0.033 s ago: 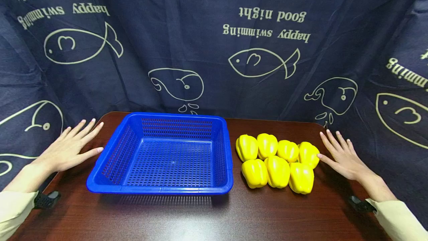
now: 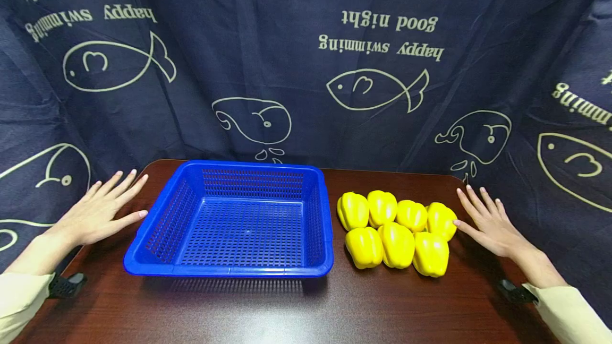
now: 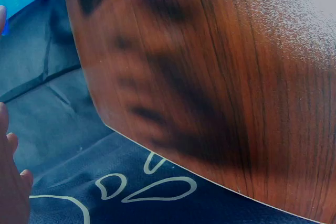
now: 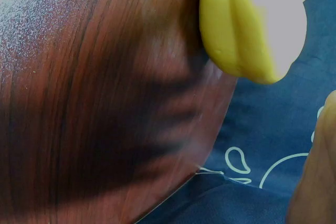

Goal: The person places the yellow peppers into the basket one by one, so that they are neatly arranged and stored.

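Observation:
My left hand [image 2: 101, 211] is spread with straight fingers beside the left wall of a blue plastic basket [image 2: 229, 271]; it holds nothing. In the left wrist view only part of that hand [image 3: 13, 182] shows at the left edge. On the other side my right hand [image 2: 492, 227] is spread too, its thumb tip close to a yellow bell pepper [image 2: 441, 221]; whether they touch I cannot tell. Several yellow bell peppers lie in two rows right of the basket, including one at the front [image 2: 431, 254]. One pepper [image 4: 236, 24] fills the top of the right wrist view.
Everything stands on a dark reddish-brown wooden table [image 2: 382, 307], glossy near its front. Behind and along both sides hangs a navy curtain [image 2: 287, 25] with pale fish and whale drawings. Shadows of the hands fall on the tabletop in both wrist views.

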`<state>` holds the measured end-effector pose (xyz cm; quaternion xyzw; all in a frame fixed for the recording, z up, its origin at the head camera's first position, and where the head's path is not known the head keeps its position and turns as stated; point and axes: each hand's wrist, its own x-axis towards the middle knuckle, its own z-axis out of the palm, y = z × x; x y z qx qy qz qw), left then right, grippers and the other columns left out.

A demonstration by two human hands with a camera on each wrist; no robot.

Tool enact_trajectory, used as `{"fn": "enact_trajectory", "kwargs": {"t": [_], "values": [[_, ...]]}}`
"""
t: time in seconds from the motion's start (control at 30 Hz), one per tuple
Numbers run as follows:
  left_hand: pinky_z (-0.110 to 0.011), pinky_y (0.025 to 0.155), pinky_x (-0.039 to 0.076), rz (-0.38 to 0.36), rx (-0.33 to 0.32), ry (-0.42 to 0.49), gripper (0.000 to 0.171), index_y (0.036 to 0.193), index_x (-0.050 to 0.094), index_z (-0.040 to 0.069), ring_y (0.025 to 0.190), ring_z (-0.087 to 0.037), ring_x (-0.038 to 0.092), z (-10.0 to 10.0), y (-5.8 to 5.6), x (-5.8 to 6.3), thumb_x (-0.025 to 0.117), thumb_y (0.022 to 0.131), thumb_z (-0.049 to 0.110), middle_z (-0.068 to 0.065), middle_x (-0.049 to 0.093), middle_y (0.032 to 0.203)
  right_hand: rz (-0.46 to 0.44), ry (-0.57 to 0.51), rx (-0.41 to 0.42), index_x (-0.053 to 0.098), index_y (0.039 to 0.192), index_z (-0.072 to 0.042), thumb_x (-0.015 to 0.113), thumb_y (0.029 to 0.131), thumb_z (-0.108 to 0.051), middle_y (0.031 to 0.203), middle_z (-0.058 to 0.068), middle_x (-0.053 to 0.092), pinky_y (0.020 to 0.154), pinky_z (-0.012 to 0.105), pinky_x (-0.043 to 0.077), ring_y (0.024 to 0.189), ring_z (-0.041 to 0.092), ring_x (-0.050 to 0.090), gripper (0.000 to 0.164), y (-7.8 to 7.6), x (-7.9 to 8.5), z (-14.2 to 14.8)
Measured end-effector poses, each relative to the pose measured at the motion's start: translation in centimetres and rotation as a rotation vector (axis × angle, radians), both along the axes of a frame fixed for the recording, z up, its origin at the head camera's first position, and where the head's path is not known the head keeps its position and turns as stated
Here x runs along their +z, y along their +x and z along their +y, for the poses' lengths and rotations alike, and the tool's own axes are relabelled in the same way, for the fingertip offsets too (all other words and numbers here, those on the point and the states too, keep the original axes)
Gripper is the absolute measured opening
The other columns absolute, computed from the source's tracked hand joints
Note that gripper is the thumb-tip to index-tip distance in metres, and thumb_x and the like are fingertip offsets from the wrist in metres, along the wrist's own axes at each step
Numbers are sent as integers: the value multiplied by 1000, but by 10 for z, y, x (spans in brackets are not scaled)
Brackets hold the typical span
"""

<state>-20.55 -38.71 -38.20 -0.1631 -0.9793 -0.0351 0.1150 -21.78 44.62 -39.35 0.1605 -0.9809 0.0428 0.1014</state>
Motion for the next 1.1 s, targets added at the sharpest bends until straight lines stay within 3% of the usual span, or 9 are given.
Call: {"fn": "enact_trajectory", "kwargs": {"t": [0.27,0.43,0.6,0.73,0.8,0.9,0.97,1.03,1.1], "values": [[-64,115,0,-9,8,44,79,156,9,23,149,-38,0,0,3,0,54,94,45,-19,14,160,-53,-54,-17,0,155,-18,44,98,-42,161,19,-3,112,68,-10,146,42,-15,76,1,1,-3],[-65,114,7,-45,7,181,76,155,9,28,148,-40,5,7,5,2,54,96,40,-17,13,160,-152,-214,-25,1,155,-17,45,99,-40,160,23,-1,108,73,-2,143,51,-6,75,2,3,-5],[-64,113,11,-56,-58,331,68,155,17,20,141,-50,19,15,3,5,54,98,30,-24,22,156,-180,-343,-26,7,155,-11,50,98,-35,155,32,9,101,78,11,138,57,8,76,4,5,-7],[-48,118,17,-116,-61,461,62,153,23,12,135,-52,29,22,1,6,51,100,27,-30,32,149,-178,-416,-34,15,153,-2,54,97,-32,149,37,23,96,77,23,131,59,23,74,5,5,-8],[-25,113,28,-145,-37,521,60,152,26,12,133,-32,44,25,1,7,51,100,28,-32,38,144,-178,-440,-47,17,151,1,55,97,-31,145,38,28,94,72,31,127,58,31,74,5,4,-7],[-6,87,38,-161,-37,615,56,149,31,6,110,7,53,31,-1,7,50,100,26,-29,49,136,-168,-478,-55,22,148,5,57,96,-27,140,36,36,90,40,50,118,49,46,70,4,2,-5],[-2,78,40,-190,-55,707,54,147,33,0,99,22,46,35,-2,6,50,101,23,-15,57,130,-187,-522,-47,24,146,7,56,97,-23,138,36,38,81,17,49,114,26,56,66,4,1,-3],[-8,76,48,-237,-80,802,54,145,32,-4,97,21,51,38,-2,5,50,101,20,5,61,122,-227,-584,-33,25,144,9,54,98,-21,137,36,38,73,6,42,104,2,56,63,3,-1,-2],[-14,73,53,-284,-80,879,54,145,31,-6,95,16,56,41,-2,4,50,101,20,23,57,113,-294,-656,-29,23,144,11,51,99,-21,138,36,35,74,9,46,98,-16,47,61,3,-3,-2]]}}
